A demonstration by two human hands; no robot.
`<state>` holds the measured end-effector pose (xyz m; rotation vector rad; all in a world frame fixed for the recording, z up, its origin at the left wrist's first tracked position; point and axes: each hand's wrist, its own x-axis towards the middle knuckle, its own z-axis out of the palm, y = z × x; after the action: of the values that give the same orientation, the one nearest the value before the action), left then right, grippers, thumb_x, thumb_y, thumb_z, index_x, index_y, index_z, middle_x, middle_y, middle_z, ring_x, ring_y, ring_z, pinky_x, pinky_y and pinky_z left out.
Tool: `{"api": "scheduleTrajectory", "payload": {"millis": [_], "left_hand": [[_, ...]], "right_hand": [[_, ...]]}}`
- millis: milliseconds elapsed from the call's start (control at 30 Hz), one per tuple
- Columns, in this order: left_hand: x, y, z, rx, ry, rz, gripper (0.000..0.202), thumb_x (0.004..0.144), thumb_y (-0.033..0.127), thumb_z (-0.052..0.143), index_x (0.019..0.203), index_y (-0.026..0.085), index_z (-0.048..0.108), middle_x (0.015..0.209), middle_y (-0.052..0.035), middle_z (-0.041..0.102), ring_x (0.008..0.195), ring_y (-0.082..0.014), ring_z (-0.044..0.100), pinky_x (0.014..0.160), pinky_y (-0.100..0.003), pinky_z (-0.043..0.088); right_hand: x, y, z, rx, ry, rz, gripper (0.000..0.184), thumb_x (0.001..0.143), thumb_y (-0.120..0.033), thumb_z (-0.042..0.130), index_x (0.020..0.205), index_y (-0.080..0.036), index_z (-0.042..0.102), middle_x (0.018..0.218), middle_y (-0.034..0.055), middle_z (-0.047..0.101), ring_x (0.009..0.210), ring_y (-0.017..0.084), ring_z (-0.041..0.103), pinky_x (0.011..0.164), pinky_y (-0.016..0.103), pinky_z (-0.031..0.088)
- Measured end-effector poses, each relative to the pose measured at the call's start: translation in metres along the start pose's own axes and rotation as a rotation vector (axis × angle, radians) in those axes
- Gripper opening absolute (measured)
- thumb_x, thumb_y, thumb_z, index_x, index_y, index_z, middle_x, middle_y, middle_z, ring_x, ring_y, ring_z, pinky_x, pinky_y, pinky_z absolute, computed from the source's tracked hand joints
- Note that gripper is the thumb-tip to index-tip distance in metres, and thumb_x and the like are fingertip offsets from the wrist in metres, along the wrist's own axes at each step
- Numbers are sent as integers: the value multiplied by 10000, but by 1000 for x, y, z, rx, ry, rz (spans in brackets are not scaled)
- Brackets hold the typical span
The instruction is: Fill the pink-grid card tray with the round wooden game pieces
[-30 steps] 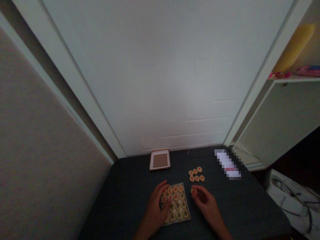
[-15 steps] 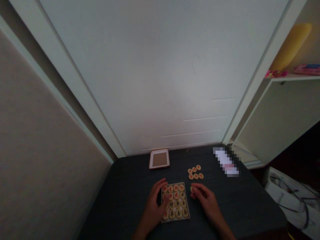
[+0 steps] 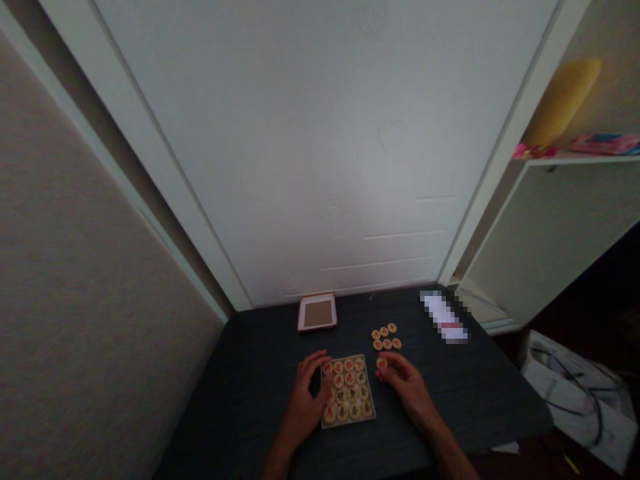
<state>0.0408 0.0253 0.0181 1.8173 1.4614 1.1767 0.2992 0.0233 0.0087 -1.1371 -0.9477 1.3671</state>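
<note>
A small square tray (image 3: 371, 419) lies on the dark table (image 3: 250, 393), packed with several round wooden chess pieces (image 3: 350, 390) marked in red or black. My left hand (image 3: 306, 399) rests against the tray's left edge, fingers curled at the side. My right hand (image 3: 406, 387) sits just right of the tray and pinches one red-marked piece (image 3: 382, 364) at its fingertips. A loose cluster of several red-marked pieces (image 3: 385, 337) lies on the table beyond my right hand.
A square pink-rimmed lid or box (image 3: 317, 313) sits at the table's far edge against the white wall. A blurred white item (image 3: 445, 317) lies at the far right corner. A white shelf unit (image 3: 555, 227) stands right, with bags (image 3: 580, 393) on the floor.
My right hand, holding its piece, has shifted slightly away from the tray toward the loose cluster. My left hand has slid down the tray's left side, uncovering more pieces. The camera view drifted.
</note>
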Motion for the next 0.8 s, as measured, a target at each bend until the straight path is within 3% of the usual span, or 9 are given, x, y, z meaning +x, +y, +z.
{"api": "scheduleTrajectory", "payload": {"millis": [100,200,300,400,633,800], "left_hand": [[2,13,-3,-45,38,2,250,927,397,599,1091,242,706,1261,-90,659,1203,-269,611,1076,-481,461],[2,35,-3,-97,-16,-7,248,928,403,610,1085,237,705,1158,-80,710,1109,-255,660,1013,-431,511],[-1,58,4,-181,-134,-43,241,940,396,600,1097,244,702,1063,-63,748,997,-232,702,908,-371,565],[-4,73,16,-268,-167,-61,246,924,396,623,1098,240,702,1043,-64,762,943,-224,722,882,-356,582],[-5,82,33,-422,-146,-120,261,904,439,656,1032,215,694,956,-59,770,883,-216,738,845,-336,601],[-3,83,31,-449,-126,-143,280,893,461,666,975,196,698,923,-69,771,855,-221,739,825,-335,599]], "right_hand": [[1,-3,1,19,13,-19,493,666,-557,847,998,-208,742,829,12,727,729,181,679,710,285,530],[-1,-10,6,-27,-14,-16,467,667,-562,843,951,-200,758,761,4,717,663,163,646,653,267,513],[-5,-21,15,-96,-65,-31,468,689,-581,822,953,-198,775,793,26,742,699,188,664,680,289,537],[-12,-32,24,-136,-141,-92,455,752,-600,765,993,-214,785,920,58,757,846,239,696,787,340,558],[-27,-50,35,-226,-244,-256,379,877,-571,653,1072,-271,779,1044,70,712,995,248,673,887,355,538],[-28,-47,37,-164,-231,-192,422,849,-583,686,1113,-260,749,1057,69,721,941,238,690,865,346,550]]}}
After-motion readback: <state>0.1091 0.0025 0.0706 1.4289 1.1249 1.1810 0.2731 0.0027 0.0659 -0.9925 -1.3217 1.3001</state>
